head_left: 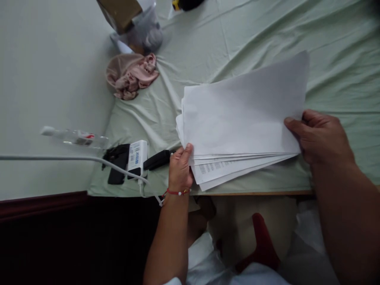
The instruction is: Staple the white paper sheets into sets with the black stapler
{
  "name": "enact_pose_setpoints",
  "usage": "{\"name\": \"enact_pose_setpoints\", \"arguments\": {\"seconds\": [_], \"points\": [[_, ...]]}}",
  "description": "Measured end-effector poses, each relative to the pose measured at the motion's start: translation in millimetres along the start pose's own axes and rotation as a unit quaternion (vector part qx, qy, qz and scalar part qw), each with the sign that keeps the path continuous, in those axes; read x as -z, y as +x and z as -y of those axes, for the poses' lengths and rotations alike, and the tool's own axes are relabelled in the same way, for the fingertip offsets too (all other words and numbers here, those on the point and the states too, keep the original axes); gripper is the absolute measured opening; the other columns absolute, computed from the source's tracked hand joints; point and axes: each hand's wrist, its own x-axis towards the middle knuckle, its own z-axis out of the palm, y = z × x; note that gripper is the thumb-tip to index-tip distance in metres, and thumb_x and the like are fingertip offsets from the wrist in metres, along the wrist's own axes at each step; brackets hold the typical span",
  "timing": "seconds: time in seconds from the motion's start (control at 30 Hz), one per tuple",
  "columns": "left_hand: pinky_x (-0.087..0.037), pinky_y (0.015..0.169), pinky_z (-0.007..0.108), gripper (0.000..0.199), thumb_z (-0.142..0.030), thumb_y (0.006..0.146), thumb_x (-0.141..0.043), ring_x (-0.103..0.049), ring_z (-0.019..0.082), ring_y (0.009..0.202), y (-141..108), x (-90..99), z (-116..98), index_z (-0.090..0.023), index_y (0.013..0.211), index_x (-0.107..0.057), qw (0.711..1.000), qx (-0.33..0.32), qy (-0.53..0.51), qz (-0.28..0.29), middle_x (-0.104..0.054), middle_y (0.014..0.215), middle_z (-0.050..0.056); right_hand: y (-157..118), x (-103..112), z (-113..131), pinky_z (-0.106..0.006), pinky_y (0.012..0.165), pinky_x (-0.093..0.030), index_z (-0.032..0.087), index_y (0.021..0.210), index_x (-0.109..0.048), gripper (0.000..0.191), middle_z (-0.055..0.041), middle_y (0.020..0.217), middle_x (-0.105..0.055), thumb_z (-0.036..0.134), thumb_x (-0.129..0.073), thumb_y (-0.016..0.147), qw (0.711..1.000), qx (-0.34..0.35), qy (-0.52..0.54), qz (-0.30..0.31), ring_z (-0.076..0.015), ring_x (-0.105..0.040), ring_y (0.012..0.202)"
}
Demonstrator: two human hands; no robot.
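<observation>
1. In front of you, a pale green cloth covers the counter (341, 85), wrinkled across the top.
2. You hold the stack of papers (243, 114) over its near edge; the top sheet looks blank, its far right corner lifted, and printed lines show on a sheet beneath.
3. A clear plastic bag (152, 33) sits toward the far left, with a crumpled pink cloth (135, 75) just nearer you.
4. Your hands are apart, both clamped on the papers: right hand (325, 138) at the right edge, left hand (180, 168) at the near left corner.
5. The white box (139, 155) lies left of your left hand.
6. Your left wrist wears a red bracelet (178, 192).
</observation>
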Motion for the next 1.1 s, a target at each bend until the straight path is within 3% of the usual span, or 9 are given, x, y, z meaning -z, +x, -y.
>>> {"name": "enact_pose_setpoints", "arguments": {"seconds": [0.2, 0.4, 0.5, 0.63, 0.83, 0.97, 1.1], "points": [[-0.065, 0.098, 0.048, 0.046, -0.047, 0.061, -0.104, -0.081, 0.033, 0.107, 2, 4.4, 3, -0.018, 0.09, -0.082, 1.0, 0.004, 0.017, 0.02, -0.085, 0.089, 0.009, 0, 2, 1, -0.023, 0.051, -0.05, 0.025, 0.071, -0.081, 0.009, 0.0028, 0.067, -0.073, 0.016, -0.082, 0.068, 1.0, 0.011, 0.002, 0.006, -0.0094, -0.055, 0.052], [-0.059, 0.105, 0.038, 0.044, -0.027, 0.057, -0.104, -0.078, 0.026, 0.112, -2, 5.8, -10, -0.024, 0.095, -0.081, 0.997, -0.047, -0.01, 0.059, -0.085, 0.106, 0.006, 6, 10, -1, -0.031, 0.075, -0.06, 0.029, 0.087, -0.088, 0.024, 0.0016, 0.088, -0.081, 0.022, -0.091, 0.064, 0.995, 0.077, 0.059, 0.029, -0.0139, -0.067, 0.073], [-0.058, 0.107, 0.038, 0.046, -0.038, 0.063, -0.103, -0.077, 0.025, 0.115, -2, 7.5, -17, -0.025, 0.1, -0.081, 0.996, -0.057, -0.029, 0.067, -0.084, 0.112, 0.007, 8, 14, -3, -0.031, 0.088, -0.06, 0.03, 0.093, -0.089, 0.028, 0.0019, 0.099, -0.084, 0.023, -0.093, 0.067, 0.99, 0.108, 0.071, 0.061, -0.014, -0.07, 0.082], [-0.059, 0.107, 0.04, 0.054, -0.058, 0.064, -0.101, -0.078, 0.026, 0.113, 5, 9.5, -14, -0.021, 0.097, -0.08, 0.998, -0.039, 0.003, 0.043, -0.084, 0.102, 0.007, 7, 18, -3, -0.035, 0.098, -0.058, 0.032, 0.095, -0.089, 0.026, 0.0028, 0.101, -0.084, 0.025, -0.092, 0.07, 0.986, 0.126, 0.065, 0.083, -0.0156, -0.072, 0.088], [-0.061, 0.103, 0.037, 0.045, -0.054, 0.059, -0.104, -0.078, 0.022, 0.097, 4, 9.8, -17, -0.022, 0.078, -0.078, 0.992, -0.118, 0.044, 0.015, -0.081, 0.086, 0.003, 6, 19, 1, -0.038, 0.104, -0.057, 0.032, 0.098, -0.089, 0.03, 0.0009, 0.104, -0.084, 0.025, -0.093, 0.069, 0.98, 0.15, 0.084, 0.103, -0.0169, -0.073, 0.092], [-0.057, 0.113, 0.039, 0.049, -0.044, 0.056, -0.105, -0.074, 0.026, 0.119, -2, 11.3, -26, -0.024, 0.092, -0.079, 0.979, -0.197, 0.047, 0.001, -0.081, 0.098, 0.006, 3, 18, 4, -0.043, 0.107, -0.057, 0.031, 0.09, -0.087, 0.027, 0.0007, 0.098, -0.082, 0.023, -0.094, 0.066, 0.974, 0.159, 0.107, 0.118, -0.0199, -0.074, 0.097], [-0.057, 0.114, 0.041, 0.051, -0.03, 0.051, -0.104, -0.071, 0.027, 0.123, -2, 20.1, -22, -0.027, 0.093, -0.075, 0.978, -0.204, 0.043, 0.011, -0.08, 0.101, 0.003, 0, 19, 6, -0.046, 0.107, -0.057, 0.027, 0.078, -0.083, 0.025, -0.0005, 0.095, -0.082, 0.024, -0.098, 0.058, 0.981, 0.134, 0.091, 0.112, -0.0215, -0.074, 0.095]]}}
